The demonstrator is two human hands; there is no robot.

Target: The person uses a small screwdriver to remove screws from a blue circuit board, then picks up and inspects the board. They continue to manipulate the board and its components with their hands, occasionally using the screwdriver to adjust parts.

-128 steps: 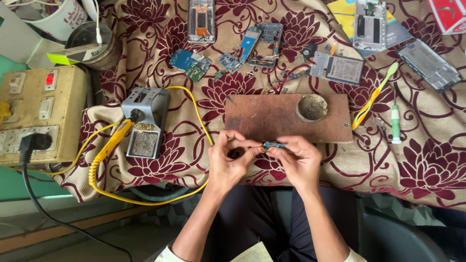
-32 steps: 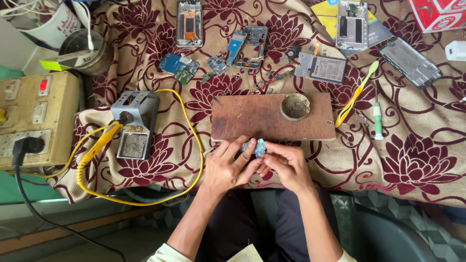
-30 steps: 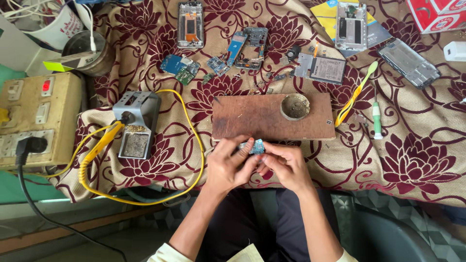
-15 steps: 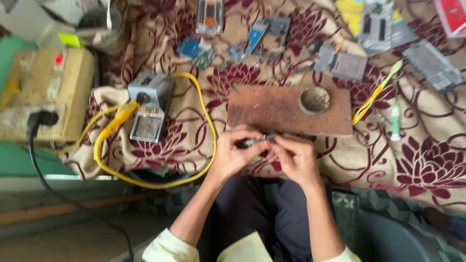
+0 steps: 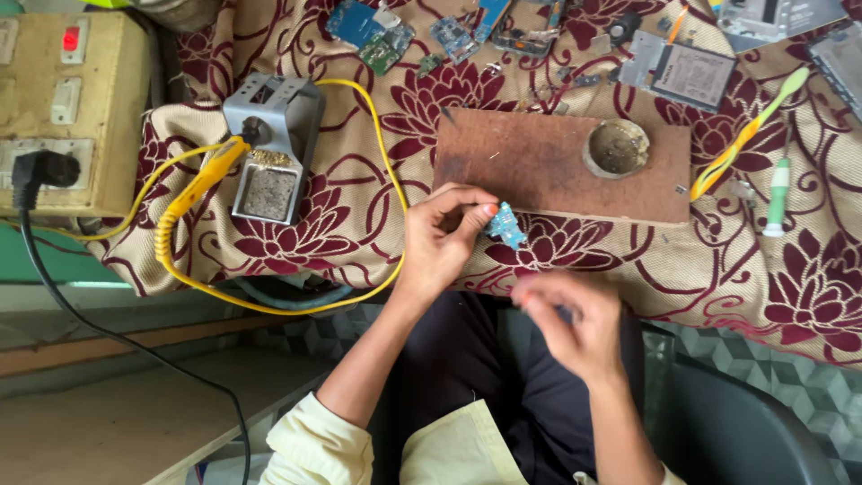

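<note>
My left hand (image 5: 438, 241) pinches a small blue circuit board (image 5: 505, 224) between thumb and fingertips, just off the near edge of a brown wooden work board (image 5: 539, 162). My right hand (image 5: 567, 314) hangs lower, over my lap, apart from the circuit board. It is blurred with its fingers curled. A dark spot shows at its fingertips, and I cannot tell whether it holds anything.
A round metal tin (image 5: 616, 148) sits on the wooden board. At left stand a grey soldering-iron stand (image 5: 269, 148), a yellow soldering iron (image 5: 202, 184) and a beige power box (image 5: 63, 108). Circuit boards (image 5: 373, 27), a toothbrush (image 5: 750, 135) and a green-white pen-shaped tool (image 5: 777, 193) lie on the floral cloth.
My hands were together on the small board half a second ago. Now the right hand has dropped toward my lap, and the left alone keeps the board. The camera has moved closer.
</note>
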